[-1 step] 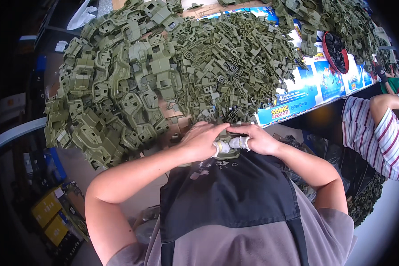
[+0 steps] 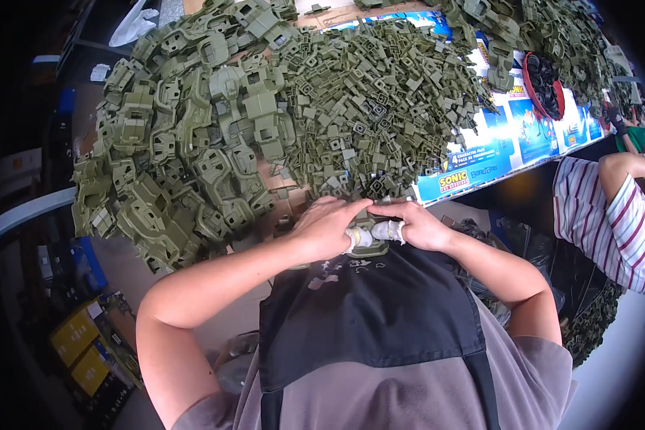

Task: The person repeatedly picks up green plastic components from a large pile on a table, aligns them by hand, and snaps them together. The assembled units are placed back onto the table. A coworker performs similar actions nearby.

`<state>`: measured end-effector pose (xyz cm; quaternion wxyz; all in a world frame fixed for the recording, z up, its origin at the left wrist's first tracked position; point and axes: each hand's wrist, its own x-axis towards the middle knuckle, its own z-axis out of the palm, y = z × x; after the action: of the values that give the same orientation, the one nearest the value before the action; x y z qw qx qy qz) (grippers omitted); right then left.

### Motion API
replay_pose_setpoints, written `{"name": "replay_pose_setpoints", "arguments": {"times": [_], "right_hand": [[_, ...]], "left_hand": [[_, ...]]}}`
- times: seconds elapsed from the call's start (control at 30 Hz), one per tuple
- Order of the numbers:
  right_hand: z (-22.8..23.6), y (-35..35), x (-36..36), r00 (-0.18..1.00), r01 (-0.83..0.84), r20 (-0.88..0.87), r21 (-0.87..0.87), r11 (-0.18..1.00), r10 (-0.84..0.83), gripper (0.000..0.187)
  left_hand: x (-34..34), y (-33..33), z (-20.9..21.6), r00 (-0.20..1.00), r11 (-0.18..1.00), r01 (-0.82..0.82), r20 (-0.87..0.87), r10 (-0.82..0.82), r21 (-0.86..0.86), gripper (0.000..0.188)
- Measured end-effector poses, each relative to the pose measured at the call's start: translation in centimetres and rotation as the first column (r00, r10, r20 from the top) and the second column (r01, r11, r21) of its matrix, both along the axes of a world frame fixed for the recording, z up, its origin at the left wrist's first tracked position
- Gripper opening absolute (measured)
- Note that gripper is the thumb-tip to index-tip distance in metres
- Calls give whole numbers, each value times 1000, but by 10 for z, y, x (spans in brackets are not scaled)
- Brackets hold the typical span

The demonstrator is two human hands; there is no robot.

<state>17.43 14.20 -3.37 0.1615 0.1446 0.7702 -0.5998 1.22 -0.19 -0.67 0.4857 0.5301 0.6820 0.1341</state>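
Note:
My left hand (image 2: 322, 231) and my right hand (image 2: 421, 228) meet just above the black apron (image 2: 365, 315), at the table's near edge. Between them they grip an olive-green plastic part (image 2: 370, 251), mostly hidden under the fingers. Both thumbs wear white coverings and press on it side by side, while the index fingertips touch at the far side. Right beyond my fingers lies a heap of small olive-green plastic pieces (image 2: 365, 107). Larger moulded olive-green plastic shells (image 2: 186, 129) are piled to its left.
Blue printed sheets (image 2: 473, 168) cover the table on the right. A red-rimmed container (image 2: 543, 84) of black pieces stands there. Another person in striped clothing (image 2: 595, 208) is at the far right. Yellow boxes (image 2: 82, 351) are low on the left; a white plastic bag (image 2: 132, 25) lies far left.

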Motion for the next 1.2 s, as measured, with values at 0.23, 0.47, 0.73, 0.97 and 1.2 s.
{"name": "replay_pose_setpoints", "arguments": {"times": [0.23,0.47,0.73,0.97,1.2], "right_hand": [[3,10,-11,993,-120,9,-21,993,120,53],[-2,-3,-12,997,-74,38,52,996,72,49],[15,44,-12,997,65,61,-168,984,-56,52],[7,54,14,999,34,-1,172,984,-35,52],[23,-18,-60,946,-167,-202,371,914,255,63]], "left_hand": [[-7,-2,-4,995,999,-38,92,36,29,66],[-6,0,-6,1000,999,20,14,-19,-27,72],[-60,3,17,970,973,-160,206,125,165,103],[-22,-48,-39,534,778,-591,620,575,-212,73],[3,-53,-19,612,736,-677,535,583,-28,78]]}}
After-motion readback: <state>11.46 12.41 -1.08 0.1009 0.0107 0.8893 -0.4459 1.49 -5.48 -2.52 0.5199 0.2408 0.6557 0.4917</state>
